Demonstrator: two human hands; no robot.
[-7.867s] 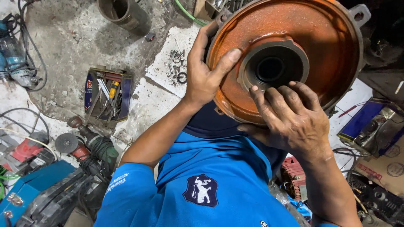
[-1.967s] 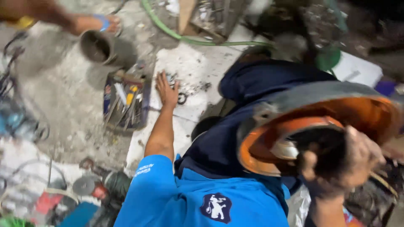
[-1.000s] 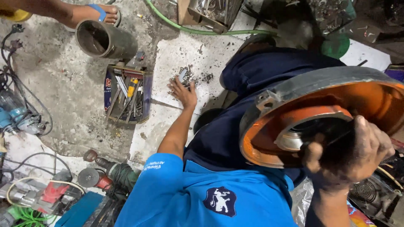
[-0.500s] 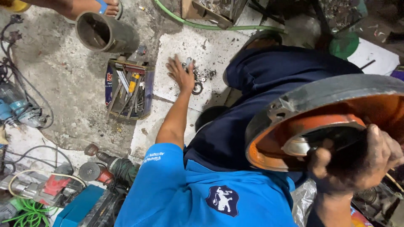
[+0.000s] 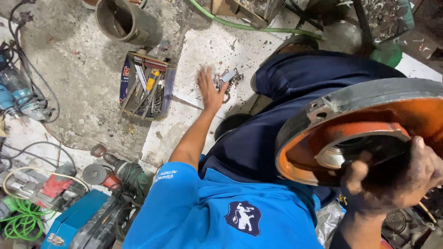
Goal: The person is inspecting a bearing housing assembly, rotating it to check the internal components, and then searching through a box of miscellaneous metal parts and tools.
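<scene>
My right hand [image 5: 392, 182] grips the hub of a large round orange metal end cover [image 5: 364, 124], held tilted over my lap at the right. My left hand [image 5: 210, 87] is stretched out over the floor, fingers spread, right by a small pile of nuts, bolts and washers [image 5: 227, 79] on a pale slab [image 5: 217, 50]. It holds nothing that I can see. My blue shirt and dark trousers fill the lower middle.
An open box of hand tools [image 5: 146, 86] lies left of my hand. Beyond it stands a grey metal cylinder [image 5: 123, 20]. An angle grinder [image 5: 115, 173], a blue drill [image 5: 18, 99], cables and a green hose [image 5: 249, 26] lie around.
My left hand left the cover and reached out to the floor, then slid right up to the loose hardware. The cover has tipped, held by my right hand alone.
</scene>
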